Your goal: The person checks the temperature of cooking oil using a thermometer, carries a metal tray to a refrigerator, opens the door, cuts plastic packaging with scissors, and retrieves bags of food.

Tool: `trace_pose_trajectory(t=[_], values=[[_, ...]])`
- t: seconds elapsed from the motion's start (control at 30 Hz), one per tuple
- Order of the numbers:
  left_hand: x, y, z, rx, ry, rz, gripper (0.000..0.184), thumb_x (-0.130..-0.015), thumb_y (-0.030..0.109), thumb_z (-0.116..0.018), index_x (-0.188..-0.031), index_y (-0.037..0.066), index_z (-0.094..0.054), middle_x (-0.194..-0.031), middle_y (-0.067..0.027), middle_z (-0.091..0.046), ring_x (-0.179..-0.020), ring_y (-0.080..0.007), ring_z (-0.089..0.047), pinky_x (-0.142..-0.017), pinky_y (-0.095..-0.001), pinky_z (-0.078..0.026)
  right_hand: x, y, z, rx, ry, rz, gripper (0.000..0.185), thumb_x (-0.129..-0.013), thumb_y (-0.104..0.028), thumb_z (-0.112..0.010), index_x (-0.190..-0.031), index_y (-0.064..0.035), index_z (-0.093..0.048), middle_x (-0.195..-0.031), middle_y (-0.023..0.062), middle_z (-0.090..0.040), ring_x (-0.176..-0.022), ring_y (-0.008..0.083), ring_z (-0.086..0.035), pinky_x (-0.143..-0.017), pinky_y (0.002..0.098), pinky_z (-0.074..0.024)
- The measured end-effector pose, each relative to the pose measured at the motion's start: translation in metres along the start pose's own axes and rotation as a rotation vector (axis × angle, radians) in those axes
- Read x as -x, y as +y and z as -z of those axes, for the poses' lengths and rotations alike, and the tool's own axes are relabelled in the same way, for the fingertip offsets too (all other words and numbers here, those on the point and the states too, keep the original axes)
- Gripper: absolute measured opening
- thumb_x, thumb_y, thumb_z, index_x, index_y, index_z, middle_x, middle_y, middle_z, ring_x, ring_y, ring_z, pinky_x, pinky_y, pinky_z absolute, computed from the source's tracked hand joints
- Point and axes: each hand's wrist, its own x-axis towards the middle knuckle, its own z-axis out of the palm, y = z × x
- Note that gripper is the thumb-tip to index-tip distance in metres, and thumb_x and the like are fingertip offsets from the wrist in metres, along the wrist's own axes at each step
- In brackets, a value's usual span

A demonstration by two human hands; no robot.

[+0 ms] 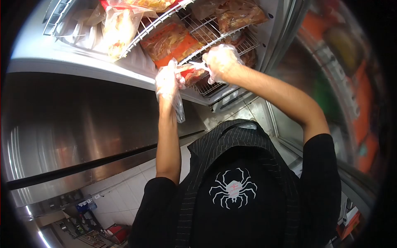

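Both hands wear loose clear plastic gloves and reach into an open fridge with wire shelves. My left hand point(167, 80) is closed, its fingertips at a thin, pale orange piece point(185, 69). To its right, my right hand point(222, 62) is closed too, in front of the shelf edge. A small white pointed piece point(199, 65) sticks out from it toward the left hand; its kind is unclear. Just above the hands, a clear bag of orange-yellow food point(171, 43) lies on a wire shelf point(215, 41). A red and brown package point(193, 76) shows below, between the hands.
More bagged food point(242, 18) lies on the shelf at upper right, and another bag point(120, 31) at upper left. A glass door point(297, 78) stands open on the right. A steel panel point(82, 111) spans the left. Below is a tiled floor point(254, 111).
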Motion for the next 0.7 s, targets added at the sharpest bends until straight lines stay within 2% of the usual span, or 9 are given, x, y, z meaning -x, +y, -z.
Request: trace_pose_trajectory(t=[0.17, 0.23, 0.27, 0.3, 0.37, 0.43, 0.5, 0.63, 0.7], values=[[-0.011, 0.019, 0.003, -0.161, -0.042, 0.086, 0.031, -0.088, 0.031, -0.053, -0.071, 0.006, -0.049, -0.051, -0.0024, -0.045, -0.043, -0.0156, -0.048, -0.038, -0.0287, -0.037, -0.035, 0.007, 0.007, 0.169, 0.017, 0.093, 0.027, -0.060, -0.030, -0.073, -0.079, -0.0117, -0.067, -0.078, 0.0079, -0.065, -0.077, 0.0252, -0.063, -0.066, 0.0365, -0.0507], [-0.022, 0.011, 0.011, -0.691, -0.038, -0.328, 0.035, -0.086, 0.036, -0.056, -0.075, 0.003, -0.052, -0.052, -0.0030, -0.046, -0.050, -0.0187, -0.051, -0.051, -0.0316, -0.044, -0.038, 0.009, 0.008, 0.141, 0.077, 0.088, 0.018, -0.062, -0.025, -0.070, -0.075, -0.0124, -0.068, -0.075, 0.0078, -0.065, -0.075, 0.0254, -0.063, -0.065, 0.0366, -0.0505], [-0.004, 0.018, 0.005, -0.662, 0.036, -0.259, 0.035, -0.080, 0.036, -0.064, -0.081, 0.002, -0.054, -0.060, -0.0062, -0.052, -0.064, -0.0210, -0.056, -0.064, -0.0322, -0.046, -0.036, 0.010, 0.013, 0.115, 0.052, 0.083, 0.021, -0.063, -0.022, -0.070, -0.081, -0.0118, -0.068, -0.079, 0.0078, -0.066, -0.077, 0.0240, -0.064, -0.067, 0.0356, -0.0507], [-0.008, 0.004, 0.008, -0.662, 0.076, -0.608, 0.037, -0.072, 0.032, -0.074, -0.088, 0.004, -0.054, -0.070, -0.0075, -0.053, -0.070, -0.0201, -0.057, -0.065, -0.0311, -0.046, -0.035, 0.011, 0.017, 0.088, 0.026, 0.076, 0.025, -0.063, -0.019, -0.070, -0.086, -0.0112, -0.069, -0.083, 0.0078, -0.067, -0.079, 0.0226, -0.064, -0.068, 0.0346, -0.0510], [-0.012, -0.010, 0.005, -0.505, 0.137, -0.958, 0.047, -0.065, 0.025, -0.079, -0.099, 0.005, -0.054, -0.076, -0.0070, -0.053, -0.073, -0.0193, -0.055, -0.066, -0.0308, -0.046, -0.032, 0.011, 0.021, 0.080, 0.019, 0.077, 0.023, -0.063, -0.016, -0.069, -0.086, -0.0106, -0.069, -0.083, 0.0078, -0.067, -0.081, 0.0221, -0.064, -0.070, 0.0338, -0.0507], [-0.007, -0.006, 0.005, -0.506, 0.104, -0.923, 0.060, -0.061, 0.021, -0.081, -0.110, 0.003, -0.052, -0.071, -0.0058, -0.051, -0.068, -0.0198, -0.053, -0.066, -0.0310, -0.047, -0.028, 0.009, 0.025, 0.137, -0.012, 0.099, 0.022, -0.064, -0.015, -0.068, -0.086, -0.0109, -0.069, -0.083, 0.0075, -0.066, -0.082, 0.0224, -0.064, -0.071, 0.0335, -0.0505], [-0.005, 0.008, 0.003, -0.838, 0.009, -0.720, 0.072, -0.061, 0.019, -0.080, -0.121, 0.002, -0.045, -0.076, -0.0071, -0.055, -0.073, -0.0204, -0.058, -0.069, -0.0304, -0.048, -0.030, 0.010, 0.024, 0.136, -0.002, 0.088, 0.022, -0.064, -0.015, -0.067, -0.086, -0.0124, -0.069, -0.083, 0.0069, -0.066, -0.082, 0.0224, -0.064, -0.071, 0.0339, -0.0504], [-0.035, 0.007, 0.021, -0.883, -0.254, -0.733, 0.021, -0.076, 0.014, -0.062, -0.095, 0.005, -0.065, -0.084, -0.0114, -0.064, -0.079, -0.0238, -0.062, -0.073, -0.0317, -0.047, -0.028, 0.009, 0.025, 0.135, 0.020, 0.111, 0.026, -0.061, -0.021, -0.073, -0.086, -0.0165, -0.070, -0.083, 0.0055, -0.067, -0.081, 0.0223, -0.064, -0.071, 0.0353, -0.0501], [-0.038, 0.007, 0.020, -0.841, -0.259, -0.803, 0.014, -0.077, 0.009, -0.055, -0.081, 0.006, -0.069, -0.081, -0.0126, -0.064, -0.077, -0.0264, -0.061, -0.075, -0.0333, -0.046, -0.022, 0.005, 0.036, 0.165, -0.027, 0.129, 0.029, -0.059, -0.025, -0.076, -0.086, -0.0168, -0.070, -0.082, 0.0055, -0.067, -0.080, 0.0222, -0.064, -0.071, 0.0355, -0.0500]])
